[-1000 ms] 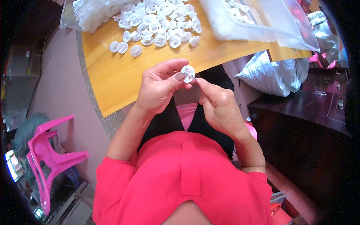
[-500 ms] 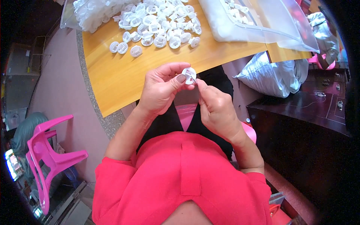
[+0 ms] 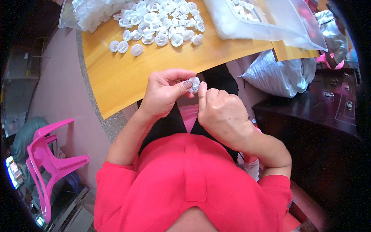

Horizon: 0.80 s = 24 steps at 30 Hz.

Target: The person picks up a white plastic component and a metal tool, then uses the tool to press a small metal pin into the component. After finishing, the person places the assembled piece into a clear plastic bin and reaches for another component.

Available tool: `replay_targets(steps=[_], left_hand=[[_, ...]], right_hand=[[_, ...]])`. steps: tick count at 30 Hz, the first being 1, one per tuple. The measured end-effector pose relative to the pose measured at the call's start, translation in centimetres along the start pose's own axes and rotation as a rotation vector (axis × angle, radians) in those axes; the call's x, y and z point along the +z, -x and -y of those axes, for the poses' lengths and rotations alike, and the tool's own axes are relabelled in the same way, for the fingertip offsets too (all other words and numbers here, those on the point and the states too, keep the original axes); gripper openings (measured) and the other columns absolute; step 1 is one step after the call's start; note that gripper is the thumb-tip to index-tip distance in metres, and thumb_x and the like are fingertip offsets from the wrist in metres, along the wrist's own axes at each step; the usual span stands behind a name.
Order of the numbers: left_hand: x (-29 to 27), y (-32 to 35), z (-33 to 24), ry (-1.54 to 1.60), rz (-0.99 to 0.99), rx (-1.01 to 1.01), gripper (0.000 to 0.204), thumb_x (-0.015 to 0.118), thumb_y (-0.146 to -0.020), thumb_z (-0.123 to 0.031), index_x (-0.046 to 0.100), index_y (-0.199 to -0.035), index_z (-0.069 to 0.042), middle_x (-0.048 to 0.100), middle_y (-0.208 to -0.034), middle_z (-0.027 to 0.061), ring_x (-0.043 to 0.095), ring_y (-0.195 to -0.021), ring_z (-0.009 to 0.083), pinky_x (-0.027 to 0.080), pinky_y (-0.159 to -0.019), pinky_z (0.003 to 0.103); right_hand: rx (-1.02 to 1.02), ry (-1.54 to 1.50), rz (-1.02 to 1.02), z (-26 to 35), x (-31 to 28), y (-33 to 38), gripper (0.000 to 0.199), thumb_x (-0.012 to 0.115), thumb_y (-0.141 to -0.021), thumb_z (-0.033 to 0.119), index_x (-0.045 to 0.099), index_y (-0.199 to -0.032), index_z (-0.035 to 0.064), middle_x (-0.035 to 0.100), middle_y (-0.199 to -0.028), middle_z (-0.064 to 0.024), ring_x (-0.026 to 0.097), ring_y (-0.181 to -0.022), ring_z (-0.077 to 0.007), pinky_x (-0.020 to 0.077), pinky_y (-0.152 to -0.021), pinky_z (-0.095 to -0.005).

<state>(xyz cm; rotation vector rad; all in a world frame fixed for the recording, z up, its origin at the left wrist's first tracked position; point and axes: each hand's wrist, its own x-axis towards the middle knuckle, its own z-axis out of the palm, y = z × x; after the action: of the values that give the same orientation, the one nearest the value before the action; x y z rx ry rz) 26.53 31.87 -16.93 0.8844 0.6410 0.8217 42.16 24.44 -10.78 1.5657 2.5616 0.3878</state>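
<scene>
- One pink plastic chair (image 3: 46, 162) at lower left, partly cut by the dark rim.
- One wooden table (image 3: 116, 73) across the upper frame, its near edge just above both hands.
- Many small white plastic caps (image 3: 158, 23) heaped at upper centre, too crowded to count; three lying apart at the heap's left end.
- Left hand (image 3: 162, 94) at centre, fingers curled, thumb and forefinger pinched on one small white cap (image 3: 194, 83).
- Right hand (image 3: 222, 112) just beside, touching the same cap from the right, fingers folded tight; whatever sits under its fingertips hidden.
- One clear plastic bag (image 3: 266, 23) at upper right, flat on the table, contents hard to make out.
- One grey sack (image 3: 282, 73) below the table's right edge.
</scene>
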Motion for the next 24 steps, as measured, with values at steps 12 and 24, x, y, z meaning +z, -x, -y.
replay_targets(steps=[12, 24], left_hand=[[1.2, -0.3, 0.5, -0.237, 0.061, -0.190, 0.015, 0.063, -0.085, -0.001, 0.065, -0.099, 0.005, 0.067, -0.083, 0.0080, 0.061, -0.068, 0.0102, 0.052, -0.062, 0.023], [-0.2, 0.0, -1.6, 0.148, 0.165, -0.072, 0.023, 0.056, -0.092, -0.008, 0.060, -0.110, 0.006, 0.066, -0.090, 0.0115, 0.064, -0.076, 0.0153, 0.052, -0.063, 0.024]], right_hand=[[-0.213, 0.120, 0.262, -0.7, -1.3, 0.2, 0.016, 0.053, -0.081, 0.015, 0.060, -0.085, 0.0007, 0.057, -0.065, -0.0045, 0.059, -0.057, -0.0149, 0.0432, -0.042, -0.0276], [0.036, -0.317, -0.094, -2.9, -1.9, 1.0, 0.043, 0.057, -0.072, -0.001, 0.057, -0.114, -0.0051, 0.046, -0.066, -0.0077, 0.053, -0.058, -0.0212, 0.0422, -0.048, -0.0345]])
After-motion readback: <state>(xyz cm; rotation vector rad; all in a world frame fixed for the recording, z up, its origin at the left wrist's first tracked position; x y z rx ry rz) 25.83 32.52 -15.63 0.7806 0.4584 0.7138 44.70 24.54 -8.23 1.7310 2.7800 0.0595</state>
